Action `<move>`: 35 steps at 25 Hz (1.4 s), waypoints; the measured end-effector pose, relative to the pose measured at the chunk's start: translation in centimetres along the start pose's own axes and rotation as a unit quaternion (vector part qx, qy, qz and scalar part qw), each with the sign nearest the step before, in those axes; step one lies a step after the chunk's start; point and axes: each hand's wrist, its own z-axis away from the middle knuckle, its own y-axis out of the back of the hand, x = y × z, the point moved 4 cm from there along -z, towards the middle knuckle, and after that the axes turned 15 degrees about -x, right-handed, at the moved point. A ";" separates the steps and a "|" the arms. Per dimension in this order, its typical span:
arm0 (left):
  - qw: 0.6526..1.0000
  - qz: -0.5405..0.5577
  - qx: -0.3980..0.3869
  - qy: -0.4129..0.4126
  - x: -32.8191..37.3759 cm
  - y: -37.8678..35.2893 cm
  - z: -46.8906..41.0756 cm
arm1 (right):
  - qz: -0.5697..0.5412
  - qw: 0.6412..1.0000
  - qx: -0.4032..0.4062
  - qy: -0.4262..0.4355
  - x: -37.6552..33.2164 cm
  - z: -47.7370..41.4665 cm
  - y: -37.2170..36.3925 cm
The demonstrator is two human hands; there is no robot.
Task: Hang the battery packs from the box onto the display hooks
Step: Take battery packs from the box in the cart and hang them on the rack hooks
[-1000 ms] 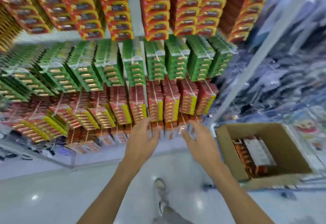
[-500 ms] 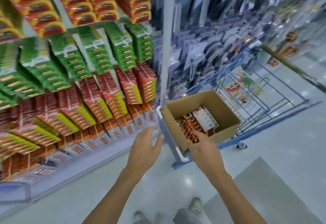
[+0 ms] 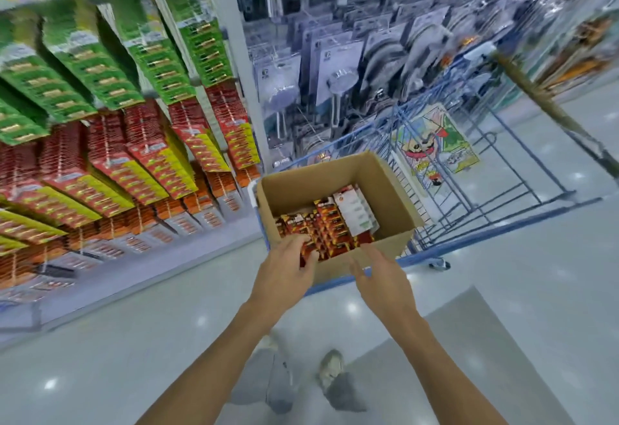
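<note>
The left grip (image 3: 284, 274) is the nearer one. Its fingers reach over the near wall of the cardboard box (image 3: 385, 186), at the near left corner. Fingers and thumb curl round the closest red battery packs (image 3: 331, 227), so it looks like it is pinching some, though the picture is a bit blurry there.

The right grip (image 3: 385, 277) is just beside it, over the same near wall. Its fingers are spread and it holds nothing.

The rest of the packs lie just past both grips, deeper in the box. They stand on edge in rows that run away from the grips, toward the far right corner. The box sits in a blue cart (image 3: 469, 190).

The display hooks (image 3: 110, 163) are well off to the left of the left grip and higher up, already full of red and green packs. So I think the next move is to lift straight up, then swing left.
</note>
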 end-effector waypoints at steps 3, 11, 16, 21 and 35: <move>1.000 -0.008 -0.001 0.013 0.0 -0.2 -2.5 | 0.007 1.000 -0.012 -0.002 0.3 -2.4 1.1; 0.994 -0.072 -0.064 0.050 -2.2 -1.8 -11.2 | 0.025 0.999 -0.032 -0.020 0.9 -11.3 2.3; 0.985 -0.060 -0.107 0.126 -4.1 -4.5 -15.9 | 0.048 0.995 -0.085 -0.033 2.0 -17.6 1.7; 0.962 -0.002 -0.144 0.233 -6.1 -8.0 -21.4 | 0.070 0.980 -0.184 -0.042 4.2 -25.0 -0.1; 0.898 0.082 -0.058 0.428 -14.6 -16.1 -28.9 | 0.131 0.954 -0.264 -0.053 8.7 -38.5 -9.6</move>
